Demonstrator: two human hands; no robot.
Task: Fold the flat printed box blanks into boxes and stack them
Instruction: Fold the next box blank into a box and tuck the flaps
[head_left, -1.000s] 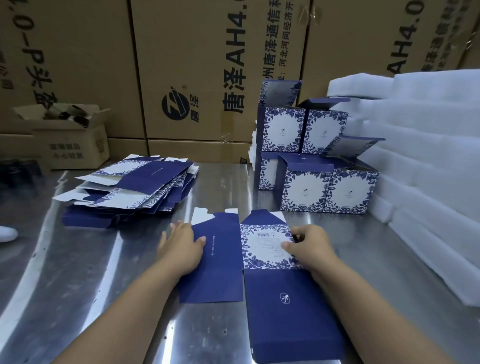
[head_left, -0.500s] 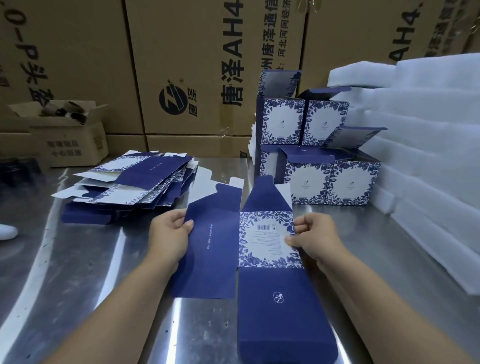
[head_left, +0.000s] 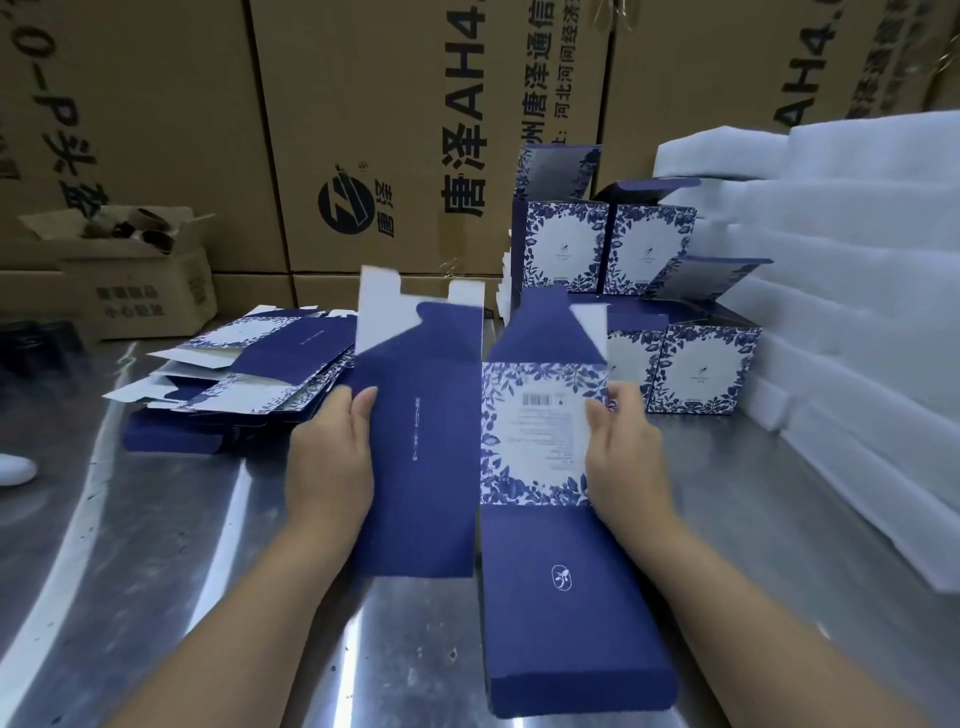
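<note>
Navy floral cardboard box blank, newly lifted to frame centre, edges pinched by left hand and right hand, appears ready for opening.

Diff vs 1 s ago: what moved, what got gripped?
The box blank lay flat on the table; now the left hand and right hand grip its side edges and have tilted its far end upward. Pile of flat blanks and folded boxes unchanged.

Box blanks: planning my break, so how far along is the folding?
Done: several folded boxes stand stacked at the back right. In hand: the left hand and right hand hold one blank, still flat. Left: a pile of flat blanks waits on the left.
</note>
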